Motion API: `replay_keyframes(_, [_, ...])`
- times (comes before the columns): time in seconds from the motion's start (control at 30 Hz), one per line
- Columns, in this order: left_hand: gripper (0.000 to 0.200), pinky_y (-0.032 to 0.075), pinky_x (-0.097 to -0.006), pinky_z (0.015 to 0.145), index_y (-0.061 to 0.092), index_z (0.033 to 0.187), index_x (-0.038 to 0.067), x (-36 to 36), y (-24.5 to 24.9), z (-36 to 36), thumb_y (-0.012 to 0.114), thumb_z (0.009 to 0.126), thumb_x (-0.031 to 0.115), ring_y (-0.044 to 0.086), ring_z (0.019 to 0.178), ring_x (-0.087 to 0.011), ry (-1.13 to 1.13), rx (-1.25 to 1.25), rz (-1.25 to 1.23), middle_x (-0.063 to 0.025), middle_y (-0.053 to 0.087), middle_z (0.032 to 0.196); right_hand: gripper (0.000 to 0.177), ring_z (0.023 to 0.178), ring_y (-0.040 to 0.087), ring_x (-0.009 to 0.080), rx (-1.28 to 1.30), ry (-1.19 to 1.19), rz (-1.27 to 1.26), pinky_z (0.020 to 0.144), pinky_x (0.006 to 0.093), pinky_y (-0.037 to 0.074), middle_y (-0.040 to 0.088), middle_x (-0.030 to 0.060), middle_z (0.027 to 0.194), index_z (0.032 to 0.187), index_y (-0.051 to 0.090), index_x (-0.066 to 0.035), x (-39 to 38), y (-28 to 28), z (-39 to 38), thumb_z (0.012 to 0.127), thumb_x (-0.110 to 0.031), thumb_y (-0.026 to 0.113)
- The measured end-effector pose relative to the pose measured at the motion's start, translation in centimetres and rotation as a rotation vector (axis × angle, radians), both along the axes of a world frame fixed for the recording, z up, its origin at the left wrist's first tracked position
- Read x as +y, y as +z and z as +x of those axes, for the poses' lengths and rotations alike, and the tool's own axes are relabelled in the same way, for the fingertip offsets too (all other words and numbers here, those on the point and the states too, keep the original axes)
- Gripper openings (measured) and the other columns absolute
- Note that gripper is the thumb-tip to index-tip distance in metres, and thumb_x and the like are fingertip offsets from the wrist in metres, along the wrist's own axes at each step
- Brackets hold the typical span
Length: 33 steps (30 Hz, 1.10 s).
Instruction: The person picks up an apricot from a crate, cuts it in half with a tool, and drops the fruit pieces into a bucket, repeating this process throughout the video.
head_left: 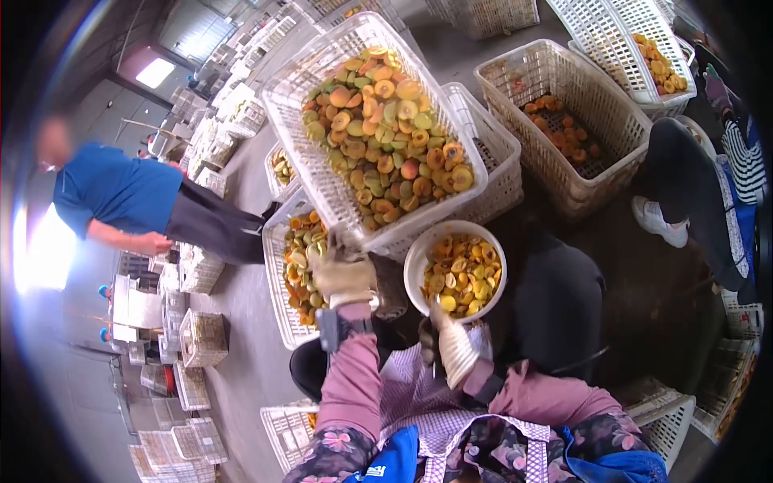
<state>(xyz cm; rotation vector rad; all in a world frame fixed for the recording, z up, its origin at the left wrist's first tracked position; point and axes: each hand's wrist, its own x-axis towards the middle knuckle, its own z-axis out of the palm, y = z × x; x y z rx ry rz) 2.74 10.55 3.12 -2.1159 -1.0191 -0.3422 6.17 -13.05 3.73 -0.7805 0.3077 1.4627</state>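
Note:
My left hand [345, 275], in a pale glove with dark fingertips, is over the edge of a white crate [278, 302] of cut fruit [299, 266]. Its fingers are blurred, so their grip does not show. Beside the front of a white bucket [412, 278] is my gloved right hand [457, 352], closed around a thin metal tool that is mostly hidden. Yellow-orange fruit halves [463, 278] lie in the bucket. Behind it, a large white crate [282, 105] holds many green and orange apricot-like fruits [378, 133], several of them cut in half.
A deep crate [564, 181] with some orange fruit halves stands at the back right. Another person [121, 189] in a blue shirt stands at left. At the right edge a person's leg and shoe [662, 221] show. Stacked crates [201, 342] line the floor at left.

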Motion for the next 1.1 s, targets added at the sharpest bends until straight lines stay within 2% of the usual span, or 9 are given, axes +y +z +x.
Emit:
replay_keyframes(0.13, [0.041, 0.047, -0.0384, 0.083, 0.051, 0.115, 0.004, 9.9, -3.7, 7.9, 0.056, 0.083, 0.029, 0.059, 0.099, -0.0322, -0.405, 0.306, -0.911, -0.0178, 0.059, 0.113, 0.036, 0.040, 0.039, 0.0121, -0.198, 0.083, 0.102, 0.037, 0.0250, 0.033, 0.044, 0.0003, 0.055, 0.081, 0.047, -0.010, 1.1, -0.8, -0.4, 0.092, -0.045, 0.046])
replay_keyframes(0.27, [0.061, 0.044, -0.0363, 0.089, 0.046, 0.127, 0.007, 15.2, -12.1, 10.8, 0.056, 0.077, 0.041, 0.053, 0.110, -0.0354, 0.064, 0.403, -1.234, -0.0223, 0.056, 0.117, 0.035, 0.041, 0.040, 0.0118, -0.233, 0.103, 0.035, 0.038, 0.0258, 0.033, 0.045, 0.0011, 0.056, 0.084, 0.047, -0.010, 1.9, -0.4, 0.3, 0.092, -0.044, 0.046])
replay_keyframes(0.4, [0.045, 0.045, -0.0339, 0.085, 0.050, 0.118, 0.005, 12.2, -7.9, 7.6, 0.059, 0.079, 0.024, 0.057, 0.101, -0.0309, -0.146, 0.068, -1.412, -0.0205, 0.061, 0.104, 0.035, 0.042, 0.042, 0.0112, -0.324, 0.104, 0.035, 0.038, 0.0260, 0.035, 0.047, 0.0023, 0.058, 0.087, 0.048, -0.006, 2.3, -0.8, -0.4, 0.090, -0.041, 0.047])
replay_keyframes(0.47, [0.040, 0.048, -0.0316, 0.074, 0.048, 0.116, 0.004, 8.5, -4.5, 5.7, 0.056, 0.081, 0.023, 0.057, 0.092, -0.0247, -0.303, -0.482, -1.627, -0.0143, 0.059, 0.102, 0.031, 0.041, 0.040, 0.0106, -0.315, 0.057, 0.017, 0.038, 0.0237, 0.031, 0.047, -0.0006, 0.057, 0.080, 0.050, -0.010, 2.1, -0.7, -0.4, 0.092, -0.039, 0.047])
replay_keyframes(0.57, [0.029, 0.047, -0.0279, 0.059, 0.047, 0.110, 0.004, -1.3, 0.0, 2.4, 0.049, 0.087, 0.022, 0.056, 0.077, -0.0189, -0.693, -0.817, -1.470, -0.0085, 0.058, 0.097, 0.022, 0.044, 0.040, 0.0081, -0.537, -0.099, 0.050, 0.040, 0.0221, 0.032, 0.048, -0.0012, 0.058, 0.084, 0.051, -0.009, 2.8, -2.7, -0.5, 0.091, -0.030, 0.051])
replay_keyframes(0.67, [0.030, 0.044, -0.0256, 0.059, 0.049, 0.105, 0.003, -8.6, -0.4, 0.7, 0.044, 0.091, 0.029, 0.056, 0.071, -0.0157, -0.514, -1.308, -2.067, -0.0062, 0.059, 0.092, 0.028, 0.054, 0.050, 0.0142, -0.997, -0.198, 0.032, 0.048, 0.0266, 0.041, 0.056, 0.0040, 0.069, 0.102, 0.053, -0.003, 3.9, -4.8, -0.5, 0.091, -0.029, 0.053])
replay_keyframes(0.7, [0.031, 0.047, -0.0292, 0.078, 0.045, 0.107, 0.003, -9.6, -1.9, -0.2, 0.032, 0.098, 0.029, 0.058, 0.081, -0.0180, -0.582, -1.218, -1.922, -0.0094, 0.059, 0.088, 0.041, 0.077, 0.057, 0.0459, -1.131, -0.238, -0.002, 0.066, 0.0465, 0.046, 0.059, 0.0288, 0.079, 0.105, 0.050, 0.001, 3.9, -5.2, -0.7, 0.088, -0.037, 0.049])
replay_keyframes(0.8, [0.042, 0.047, -0.0287, 0.080, 0.051, 0.110, 0.002, -11.6, -3.1, -2.3, 0.033, 0.098, 0.038, 0.057, 0.086, -0.0166, -0.387, -1.533, -2.139, -0.0080, 0.060, 0.091, 0.046, 0.081, 0.059, 0.0431, -1.363, 0.200, -0.109, 0.070, 0.0471, 0.047, 0.060, 0.0281, 0.083, 0.114, 0.048, 0.000, 2.4, -3.6, 0.1, 0.088, -0.038, 0.048])
replay_keyframes(1.1, [0.023, 0.047, -0.0281, 0.082, 0.051, 0.108, 0.003, -13.8, -1.3, -3.2, 0.043, 0.093, 0.020, 0.056, 0.089, -0.0169, -0.335, -1.680, -1.890, -0.0077, 0.057, 0.096, 0.030, 0.074, 0.058, 0.0440, -1.535, 0.345, -0.151, 0.062, 0.0469, 0.047, 0.060, 0.0256, 0.076, 0.102, 0.047, 0.001, 0.7, -0.6, 0.5, 0.089, -0.026, 0.050])
